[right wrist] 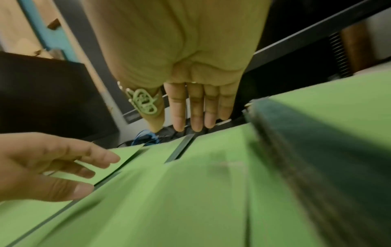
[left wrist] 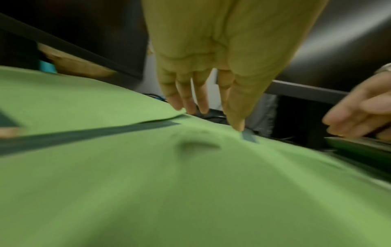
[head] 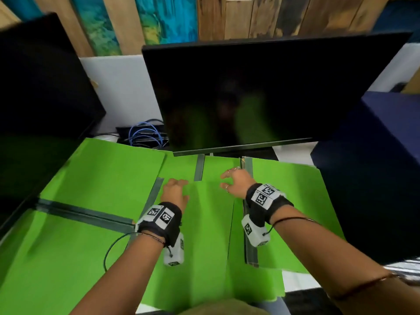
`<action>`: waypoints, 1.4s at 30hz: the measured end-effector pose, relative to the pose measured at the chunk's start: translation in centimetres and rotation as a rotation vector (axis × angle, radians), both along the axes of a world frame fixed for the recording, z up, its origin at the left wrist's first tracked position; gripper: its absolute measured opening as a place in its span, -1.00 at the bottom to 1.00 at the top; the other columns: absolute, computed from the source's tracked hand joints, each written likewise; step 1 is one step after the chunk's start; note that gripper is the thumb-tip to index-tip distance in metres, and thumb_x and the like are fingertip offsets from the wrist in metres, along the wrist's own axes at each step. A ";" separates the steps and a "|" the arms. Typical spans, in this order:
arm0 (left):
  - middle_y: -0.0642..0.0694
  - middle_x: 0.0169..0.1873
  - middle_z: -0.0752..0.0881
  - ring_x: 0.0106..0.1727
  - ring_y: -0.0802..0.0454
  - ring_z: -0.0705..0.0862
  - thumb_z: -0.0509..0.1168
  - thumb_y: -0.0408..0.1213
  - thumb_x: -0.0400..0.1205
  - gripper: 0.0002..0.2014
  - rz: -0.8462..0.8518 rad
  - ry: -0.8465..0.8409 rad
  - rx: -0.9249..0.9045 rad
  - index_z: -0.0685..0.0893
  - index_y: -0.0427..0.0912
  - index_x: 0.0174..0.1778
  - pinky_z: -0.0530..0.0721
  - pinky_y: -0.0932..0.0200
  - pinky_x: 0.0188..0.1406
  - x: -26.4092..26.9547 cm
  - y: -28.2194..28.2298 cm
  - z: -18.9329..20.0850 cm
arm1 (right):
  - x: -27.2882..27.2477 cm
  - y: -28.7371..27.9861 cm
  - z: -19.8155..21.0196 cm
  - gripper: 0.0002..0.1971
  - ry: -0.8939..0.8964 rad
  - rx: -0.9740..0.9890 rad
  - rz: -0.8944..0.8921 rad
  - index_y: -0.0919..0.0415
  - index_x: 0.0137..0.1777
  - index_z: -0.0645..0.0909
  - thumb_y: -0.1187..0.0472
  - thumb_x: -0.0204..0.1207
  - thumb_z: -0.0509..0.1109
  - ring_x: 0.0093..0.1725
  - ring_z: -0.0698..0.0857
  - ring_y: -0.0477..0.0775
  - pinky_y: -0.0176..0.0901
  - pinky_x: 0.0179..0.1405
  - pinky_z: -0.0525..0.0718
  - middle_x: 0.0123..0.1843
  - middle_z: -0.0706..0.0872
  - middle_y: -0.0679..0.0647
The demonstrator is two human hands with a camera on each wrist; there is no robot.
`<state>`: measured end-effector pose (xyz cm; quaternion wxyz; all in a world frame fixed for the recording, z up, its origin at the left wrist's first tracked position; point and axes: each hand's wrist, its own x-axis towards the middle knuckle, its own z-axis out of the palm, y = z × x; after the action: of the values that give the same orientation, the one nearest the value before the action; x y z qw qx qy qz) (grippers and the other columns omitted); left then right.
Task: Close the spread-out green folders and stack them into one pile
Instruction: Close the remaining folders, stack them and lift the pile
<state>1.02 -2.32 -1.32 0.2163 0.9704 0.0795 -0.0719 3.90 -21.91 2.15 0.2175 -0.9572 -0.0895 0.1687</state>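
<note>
Both hands are hanging open, holding nothing: left hand [head: 175, 189] and right hand [head: 236, 183] over the middle folder [head: 204, 223]. Folders beside them are overlapping, so one might be slipping sideways.

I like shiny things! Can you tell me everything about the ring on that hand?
The ring sits on the thumb of the right hand. It looks like pale metal worked into open, looping curls, big and lacy. The green tint comes off the folders below. The hand hovers open, and nothing else touches the ring.
</note>
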 end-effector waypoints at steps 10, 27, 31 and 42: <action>-0.29 0.41 0.41 0.43 -0.26 0.44 0.46 0.00 0.44 -0.17 0.223 0.198 0.071 0.27 -0.28 0.53 0.45 -0.04 0.45 -2.8 8.1 -2.1 | -0.1 7.9 -2.2 -0.10 0.232 -0.252 0.104 0.13 0.63 0.12 -0.31 0.40 0.33 0.62 0.10 0.28 0.17 0.56 0.22 0.65 0.15 0.20; -0.25 -0.01 0.59 0.08 -0.13 0.56 0.21 -0.31 0.67 -0.66 0.290 -0.074 -0.503 0.49 -0.41 0.31 0.52 -0.01 0.17 -2.0 9.5 1.7 | 1.3 6.2 1.1 -0.28 0.033 0.133 -0.147 0.17 0.34 0.50 -0.18 0.25 0.55 0.36 0.55 0.10 -0.15 0.28 0.50 0.37 0.57 0.07; -0.25 -0.12 0.54 -0.03 -0.08 0.51 0.16 -0.32 0.69 -0.79 0.355 -0.173 -0.530 0.53 -0.39 0.14 0.49 0.03 0.02 -1.0 11.3 3.2 | 2.0 4.9 3.1 -0.31 -0.029 0.328 -0.343 0.21 0.26 0.60 -0.19 0.21 0.57 0.26 0.62 0.11 -0.11 0.25 0.58 0.30 0.66 0.08; -0.21 -0.01 0.61 0.10 -0.19 0.60 0.33 -0.29 0.60 -0.66 0.224 0.089 -0.647 0.47 -0.36 0.21 0.50 0.16 -0.05 -0.6 5.4 3.2 | -0.3 -0.1 1.2 -0.56 -0.127 0.500 -0.701 0.25 0.23 0.57 0.08 0.41 0.52 0.18 0.69 0.15 -0.14 0.13 0.58 0.19 0.72 0.16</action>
<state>0.47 3.12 1.84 0.5157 0.8327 0.1678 -0.1114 3.61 -22.04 3.32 0.4810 -0.8560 0.1894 -0.0013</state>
